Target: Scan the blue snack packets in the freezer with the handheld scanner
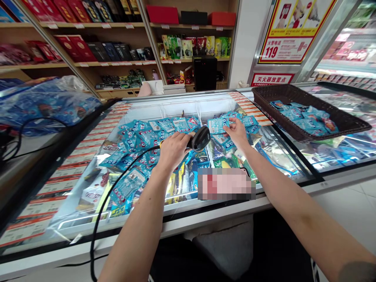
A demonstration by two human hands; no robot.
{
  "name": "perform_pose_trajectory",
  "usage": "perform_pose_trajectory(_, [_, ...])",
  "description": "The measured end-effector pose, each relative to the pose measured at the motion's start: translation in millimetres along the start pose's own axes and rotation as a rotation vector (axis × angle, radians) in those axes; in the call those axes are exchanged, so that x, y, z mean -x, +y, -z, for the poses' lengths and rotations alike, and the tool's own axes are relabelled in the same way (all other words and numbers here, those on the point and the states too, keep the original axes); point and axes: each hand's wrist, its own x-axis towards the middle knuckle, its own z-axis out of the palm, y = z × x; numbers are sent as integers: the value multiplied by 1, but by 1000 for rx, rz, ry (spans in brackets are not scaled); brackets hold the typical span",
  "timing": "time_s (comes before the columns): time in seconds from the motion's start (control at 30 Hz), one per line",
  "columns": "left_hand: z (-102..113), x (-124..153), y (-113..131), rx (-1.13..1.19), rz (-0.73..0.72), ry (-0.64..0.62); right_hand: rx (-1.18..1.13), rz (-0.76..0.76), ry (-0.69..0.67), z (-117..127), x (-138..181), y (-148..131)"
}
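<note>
My left hand [174,148] is wrapped round the handle of a black barcode scanner [201,138], whose head points right. A black cable [117,184] runs from it down past my left forearm. My right hand [236,132] pinches the right edge of a blue snack packet [216,126], its printed back facing up, just right of the scanner head. Loose blue packets [141,139] lie in a spread on the glass freezer top around both hands. Below my right hand, a blurred-out pinkish flat object [226,184] rests near the front edge.
On the right stands a dark woven basket [293,125] with several blue packets inside. A large plastic bag of blue packets [47,103] is at the left. Orange-and-white price labels [70,160] line the freezer. Stocked shelves [100,62] and a black monitor [205,73] are behind.
</note>
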Motion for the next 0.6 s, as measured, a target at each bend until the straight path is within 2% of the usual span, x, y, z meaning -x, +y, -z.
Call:
perform_pose_trajectory(0.4, [2,0,2,-13,17,-20,69,7,4,2,4,-13])
perform_pose_trajectory(0.6, [3,-1,9,-46,82,-51,398,103,54,7,6,-22])
